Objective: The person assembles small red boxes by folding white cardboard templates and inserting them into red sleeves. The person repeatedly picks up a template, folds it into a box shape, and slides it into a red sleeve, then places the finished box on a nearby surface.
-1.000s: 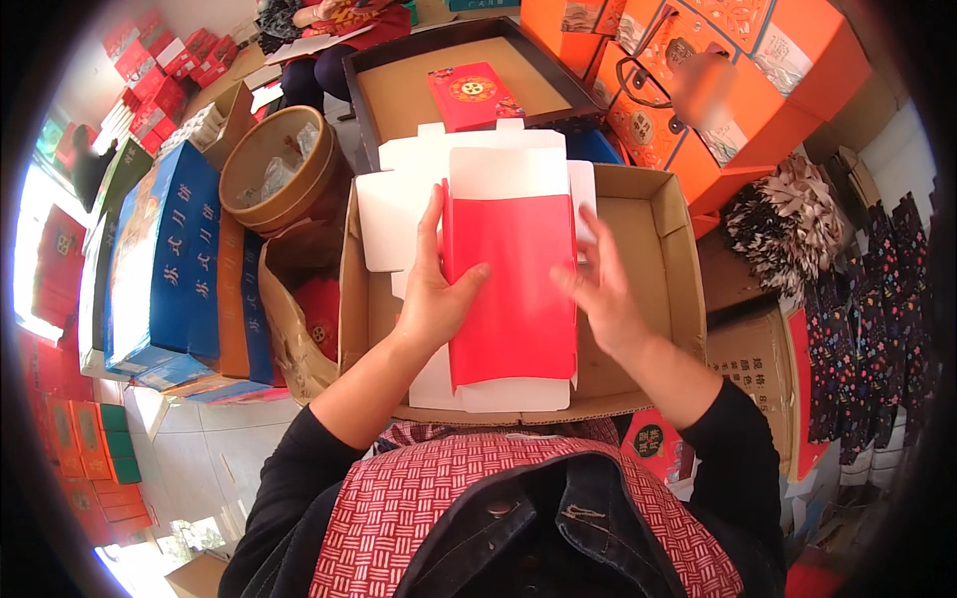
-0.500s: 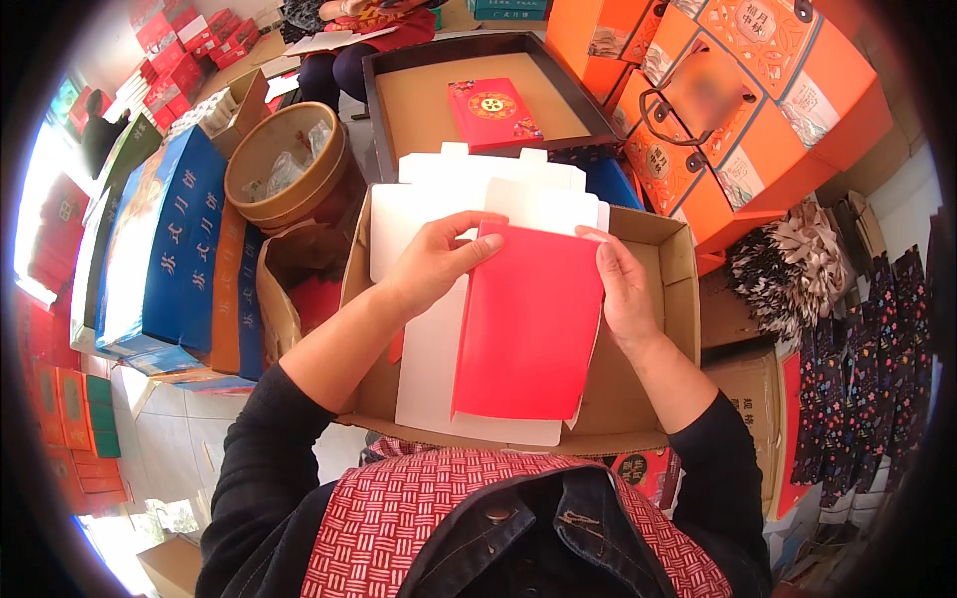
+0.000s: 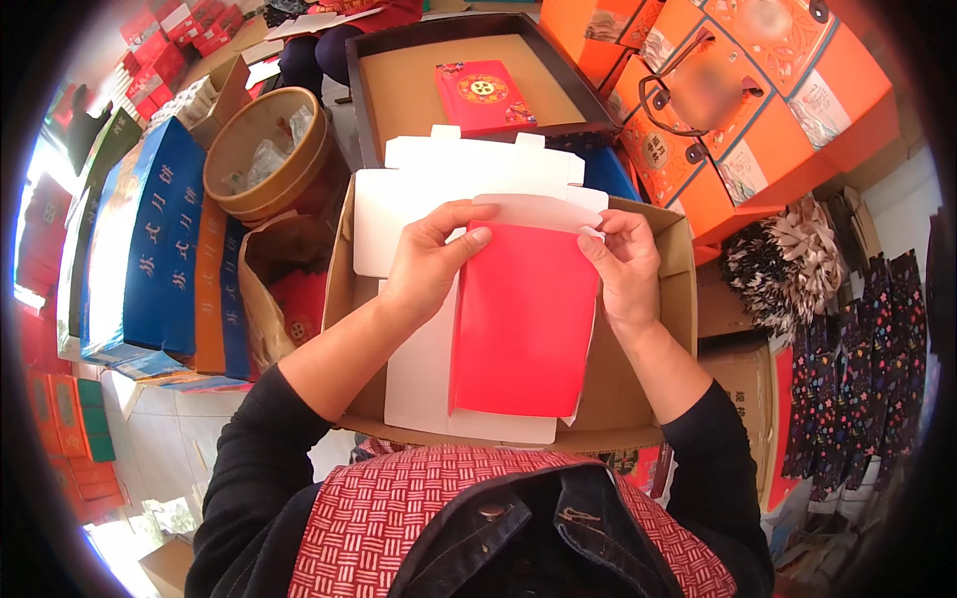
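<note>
A plain red folding carton (image 3: 521, 319) lies in front of me, with a white flap (image 3: 538, 211) standing out past its far edge. My left hand (image 3: 431, 257) pinches its far left corner, thumb on the red face. At the far right corner, my right hand (image 3: 626, 267) has thumb and fingers closed on the side of the flap. Beneath the carton are flat white cardboard blanks (image 3: 414, 354), with tabs showing at the far end. They rest over an open brown cardboard box (image 3: 678, 284).
Beyond stands a dark-rimmed tray (image 3: 394, 75) holding a printed red box (image 3: 482, 95). Orange gift boxes (image 3: 733, 149) are stacked far right. On the left are a round tub (image 3: 221, 184), a brown paper bag (image 3: 261, 284) and blue boxes (image 3: 150, 249). Another person sits at the back.
My right hand has shifted from the carton's right edge to the white flap's corner, fingers now curled. The flap shows more, raised at the far edge. The whole view has shifted slightly.
</note>
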A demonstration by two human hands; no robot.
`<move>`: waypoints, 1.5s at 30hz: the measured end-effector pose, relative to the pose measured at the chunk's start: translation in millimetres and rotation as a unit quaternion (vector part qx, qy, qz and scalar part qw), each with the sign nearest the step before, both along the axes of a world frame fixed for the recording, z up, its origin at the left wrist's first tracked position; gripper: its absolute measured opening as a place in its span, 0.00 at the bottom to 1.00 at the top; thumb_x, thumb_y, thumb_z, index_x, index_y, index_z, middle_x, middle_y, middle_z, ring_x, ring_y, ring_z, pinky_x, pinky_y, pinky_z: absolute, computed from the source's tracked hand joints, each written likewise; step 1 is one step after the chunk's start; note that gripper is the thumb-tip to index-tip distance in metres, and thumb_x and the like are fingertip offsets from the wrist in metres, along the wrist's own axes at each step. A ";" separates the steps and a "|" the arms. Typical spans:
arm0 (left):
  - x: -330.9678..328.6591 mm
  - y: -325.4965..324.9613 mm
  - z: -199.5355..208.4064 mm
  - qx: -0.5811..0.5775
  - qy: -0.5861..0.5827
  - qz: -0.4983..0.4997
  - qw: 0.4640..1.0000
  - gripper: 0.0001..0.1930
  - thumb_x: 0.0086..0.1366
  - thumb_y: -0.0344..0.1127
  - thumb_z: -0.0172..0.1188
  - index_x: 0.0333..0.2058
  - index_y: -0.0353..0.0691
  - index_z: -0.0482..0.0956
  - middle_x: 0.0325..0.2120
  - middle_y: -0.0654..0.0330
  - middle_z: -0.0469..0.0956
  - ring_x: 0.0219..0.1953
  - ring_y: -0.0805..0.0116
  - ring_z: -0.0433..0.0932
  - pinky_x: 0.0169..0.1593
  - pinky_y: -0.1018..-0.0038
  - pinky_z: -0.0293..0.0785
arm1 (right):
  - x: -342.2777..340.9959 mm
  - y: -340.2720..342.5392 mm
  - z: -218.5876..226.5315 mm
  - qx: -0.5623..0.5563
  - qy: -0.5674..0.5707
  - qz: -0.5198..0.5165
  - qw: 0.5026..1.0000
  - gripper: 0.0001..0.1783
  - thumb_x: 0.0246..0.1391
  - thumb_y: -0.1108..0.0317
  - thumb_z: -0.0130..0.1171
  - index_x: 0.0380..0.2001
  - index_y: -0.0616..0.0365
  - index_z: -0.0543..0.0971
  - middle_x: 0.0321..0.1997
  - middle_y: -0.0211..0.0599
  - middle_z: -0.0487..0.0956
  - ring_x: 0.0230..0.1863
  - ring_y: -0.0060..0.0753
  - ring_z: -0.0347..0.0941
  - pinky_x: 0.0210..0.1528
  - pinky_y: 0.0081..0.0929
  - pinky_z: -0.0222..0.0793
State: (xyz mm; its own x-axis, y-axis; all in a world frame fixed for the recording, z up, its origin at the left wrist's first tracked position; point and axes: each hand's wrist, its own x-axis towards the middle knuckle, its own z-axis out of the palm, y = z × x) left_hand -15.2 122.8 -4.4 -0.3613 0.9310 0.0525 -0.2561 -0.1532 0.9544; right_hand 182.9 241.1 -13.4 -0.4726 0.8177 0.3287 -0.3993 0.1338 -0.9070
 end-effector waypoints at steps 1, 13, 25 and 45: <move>1.0 -1.1 -0.8 0.015 0.009 0.005 1.000 0.09 0.64 0.25 0.57 0.43 0.33 0.78 0.43 0.61 0.76 0.45 0.74 0.74 0.51 0.78 0.71 | 0.0 0.8 2.9 0.004 0.012 0.007 1.000 0.11 0.50 0.78 0.65 0.38 0.62 0.77 0.40 0.29 0.72 0.40 0.20 0.69 0.48 0.21 0.65; 5.8 -11.9 9.2 0.081 0.019 0.002 0.997 0.13 0.62 0.19 0.56 0.37 0.41 0.60 0.43 0.55 0.74 0.47 0.72 0.73 0.52 0.72 0.72 | -20.2 39.4 89.3 0.029 -0.292 0.336 0.895 0.09 0.51 0.69 0.65 0.30 0.63 0.77 0.42 0.41 0.80 0.42 0.25 0.75 0.49 0.24 0.70; 5.1 -12.5 18.9 0.068 0.069 -0.038 0.995 0.25 0.63 0.23 0.57 0.57 0.38 0.59 0.53 0.51 0.68 0.58 0.63 0.68 0.60 0.66 0.68 | -37.5 40.6 100.3 0.135 -0.374 0.307 0.865 0.17 0.53 0.70 0.61 0.45 0.67 0.79 0.39 0.39 0.83 0.38 0.23 0.77 0.43 0.22 0.72; 7.2 -3.9 9.7 0.031 0.098 -0.045 0.994 0.14 0.64 0.26 0.58 0.48 0.33 0.72 0.48 0.60 0.73 0.49 0.73 0.72 0.53 0.75 0.71 | -47.2 33.0 94.5 0.304 -0.284 0.179 0.892 0.07 0.49 0.70 0.63 0.25 0.65 0.80 0.23 0.36 0.77 0.25 0.24 0.71 0.30 0.24 0.66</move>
State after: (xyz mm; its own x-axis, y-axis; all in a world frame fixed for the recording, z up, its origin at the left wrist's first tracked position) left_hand -8.0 118.9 5.3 -0.2538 0.9517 0.1729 -0.0815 -0.1992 0.9766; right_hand 135.8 274.1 81.1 -0.8986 0.3336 0.2850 -0.0151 0.6256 -0.7800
